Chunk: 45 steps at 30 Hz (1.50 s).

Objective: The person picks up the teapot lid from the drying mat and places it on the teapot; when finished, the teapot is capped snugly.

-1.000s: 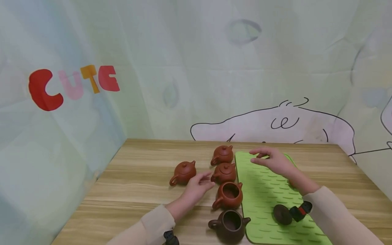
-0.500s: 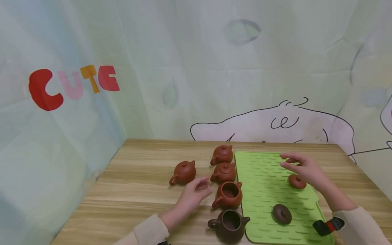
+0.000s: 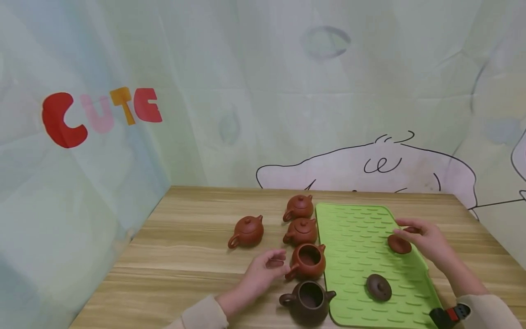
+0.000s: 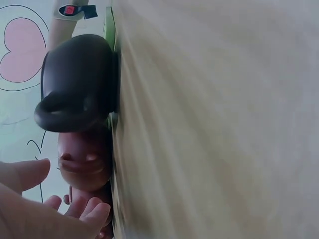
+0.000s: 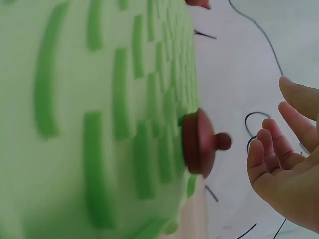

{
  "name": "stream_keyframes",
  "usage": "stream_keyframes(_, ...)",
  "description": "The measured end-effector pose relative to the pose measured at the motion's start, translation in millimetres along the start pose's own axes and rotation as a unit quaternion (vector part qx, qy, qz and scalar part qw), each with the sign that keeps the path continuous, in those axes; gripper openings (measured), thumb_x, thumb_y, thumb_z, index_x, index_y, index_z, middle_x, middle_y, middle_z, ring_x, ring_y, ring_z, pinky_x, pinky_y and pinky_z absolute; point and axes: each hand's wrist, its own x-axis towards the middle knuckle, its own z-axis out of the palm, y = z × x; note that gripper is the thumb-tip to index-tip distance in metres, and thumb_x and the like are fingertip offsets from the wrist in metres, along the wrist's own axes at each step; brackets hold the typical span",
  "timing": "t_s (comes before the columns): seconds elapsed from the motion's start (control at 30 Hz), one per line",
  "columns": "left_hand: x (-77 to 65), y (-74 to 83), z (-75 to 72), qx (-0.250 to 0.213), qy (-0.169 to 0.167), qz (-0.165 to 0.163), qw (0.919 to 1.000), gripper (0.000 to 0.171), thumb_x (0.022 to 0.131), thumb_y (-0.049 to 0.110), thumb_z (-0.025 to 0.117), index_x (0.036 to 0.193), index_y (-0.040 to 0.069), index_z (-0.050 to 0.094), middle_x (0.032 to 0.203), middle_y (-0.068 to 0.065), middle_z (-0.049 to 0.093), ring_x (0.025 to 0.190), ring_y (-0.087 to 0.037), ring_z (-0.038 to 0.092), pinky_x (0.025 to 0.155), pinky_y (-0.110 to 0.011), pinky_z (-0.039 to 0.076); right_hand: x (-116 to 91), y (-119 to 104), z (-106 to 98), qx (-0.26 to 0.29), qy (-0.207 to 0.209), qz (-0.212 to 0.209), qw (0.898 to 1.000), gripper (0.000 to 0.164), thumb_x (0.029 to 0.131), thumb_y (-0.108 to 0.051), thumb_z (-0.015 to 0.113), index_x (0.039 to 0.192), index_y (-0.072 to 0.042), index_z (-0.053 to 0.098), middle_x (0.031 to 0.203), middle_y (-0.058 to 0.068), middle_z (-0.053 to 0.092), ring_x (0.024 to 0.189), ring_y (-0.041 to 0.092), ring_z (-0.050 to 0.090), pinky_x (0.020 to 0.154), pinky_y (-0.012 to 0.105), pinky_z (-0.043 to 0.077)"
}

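Beside the handle of a lidless reddish-brown teapot [image 3: 309, 264] is my left hand [image 3: 263, 274], fingers loosely bent and nothing held. Nearer the front stands a lidless dark brown teapot [image 3: 308, 306], also seen in the left wrist view. My right hand [image 3: 425, 240] hovers over the right edge of the green mat [image 3: 349, 256], above a reddish-brown teapot lid [image 3: 399, 244]. In the right wrist view a gap separates the fingers from the lid's knob. A dark brown lid [image 3: 379, 288] lies knob up near the front of the mat.
Two lidded reddish teapots, a farther one [image 3: 299, 208] and a nearer one [image 3: 302, 231], stand along the mat's left edge. Another lidded teapot [image 3: 248, 230] stands apart to the left. The wooden table [image 3: 172, 256] meets a cloth backdrop [image 3: 230, 114] behind.
My right hand has moved right and toward the front, from over the mat's far part to the reddish lid. My left hand has shifted toward the front, to the lidless reddish teapot's handle.
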Motion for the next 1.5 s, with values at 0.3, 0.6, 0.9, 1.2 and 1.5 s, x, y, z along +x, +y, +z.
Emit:
stream_keyframes(0.3,-2.3,-3.8,7.3,-0.013,-0.014,-0.003,0.9998,0.038,0.082,-0.001,0.07,0.118,-0.007,0.06,0.11,-0.018,0.065,0.102,-0.03,0.062,0.081,-0.032,0.053,1.9,20.3,3.1,0.022,-0.036,0.056,0.998,0.066,0.093,-0.04,0.062,0.135,0.008,0.047,0.123,0.027,0.059,0.103,0.022,0.056,0.09,0.051,0.043)
stream_keyframes(0.6,-2.4,-3.9,11.4,-0.028,-0.023,0.005,0.9993,0.032,0.083,-0.005,0.068,0.114,-0.008,0.062,0.11,-0.02,0.067,0.101,-0.03,0.063,0.077,-0.027,0.053,2.8,32.0,4.5,0.006,-0.042,0.055,0.998,0.064,0.093,-0.038,0.062,0.134,0.01,0.048,0.127,0.029,0.056,0.105,0.022,0.057,0.083,0.033,0.046)
stream_keyframes(0.9,-1.2,-5.6,13.0,-0.03,-0.026,-0.001,0.9992,0.026,0.085,-0.004,0.066,0.111,-0.008,0.065,0.11,-0.018,0.068,0.095,-0.019,0.063,0.077,-0.021,0.05,3.2,31.8,6.2,0.019,-0.047,0.064,0.997,0.062,0.093,-0.038,0.063,0.13,0.01,0.051,0.126,0.029,0.057,0.112,0.035,0.054,0.086,0.04,0.046)
stream_keyframes(1.2,-1.7,-5.0,12.6,-0.025,-0.02,0.002,0.9995,0.026,0.085,-0.002,0.068,0.111,-0.007,0.066,0.106,-0.017,0.069,0.089,-0.011,0.06,0.075,-0.021,0.049,5.3,33.8,7.3,0.015,-0.041,0.057,0.997,0.053,0.095,-0.031,0.061,0.125,0.012,0.055,0.123,0.031,0.058,0.118,0.048,0.047,0.088,0.048,0.045)
stream_keyframes(1.5,-1.6,-4.6,12.0,-0.019,-0.019,0.005,0.9996,0.026,0.084,-0.002,0.068,0.11,-0.006,0.067,0.097,-0.014,0.069,0.084,-0.01,0.056,0.071,-0.021,0.047,7.1,35.5,6.8,-0.001,-0.038,0.056,0.998,0.05,0.093,-0.03,0.065,0.122,0.011,0.059,0.115,0.024,0.064,0.099,0.015,0.055,0.078,0.029,0.044)
